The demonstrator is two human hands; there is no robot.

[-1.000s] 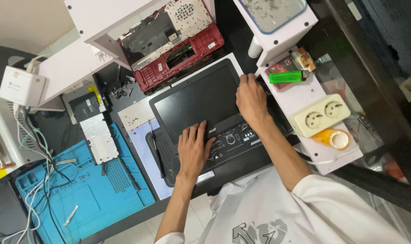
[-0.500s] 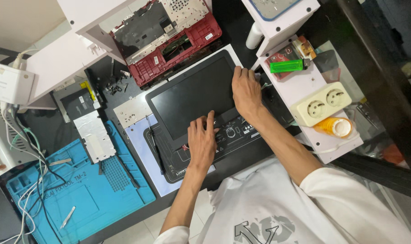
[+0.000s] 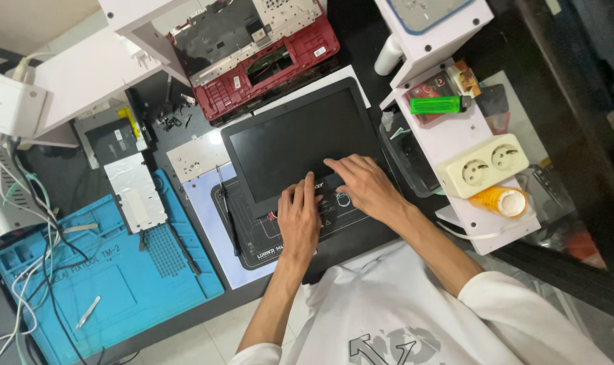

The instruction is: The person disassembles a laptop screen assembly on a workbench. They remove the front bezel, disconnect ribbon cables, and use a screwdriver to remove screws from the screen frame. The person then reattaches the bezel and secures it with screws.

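Note:
A black laptop screen panel [image 3: 293, 142] lies flat on a dark work mat [image 3: 253, 230] in the middle of the desk. My left hand [image 3: 299, 220] rests palm down on the panel's near edge, fingers spread. Beside it my right hand [image 3: 362, 186] presses its fingertips on the lower part of the panel. Neither hand holds anything. A thin black tool [image 3: 227, 213] lies on the mat left of the left hand.
A red opened laptop base [image 3: 266, 67] sits behind the panel. A blue repair mat [image 3: 97, 270] with tweezers and cables lies at left. At right a white shelf [image 3: 455, 135] carries a green lighter [image 3: 436, 105], a double socket [image 3: 486, 165] and an orange tape roll [image 3: 501, 201].
My right hand slid from the panel's far right corner down to its near edge, close to the left hand. The camera view shifted slightly.

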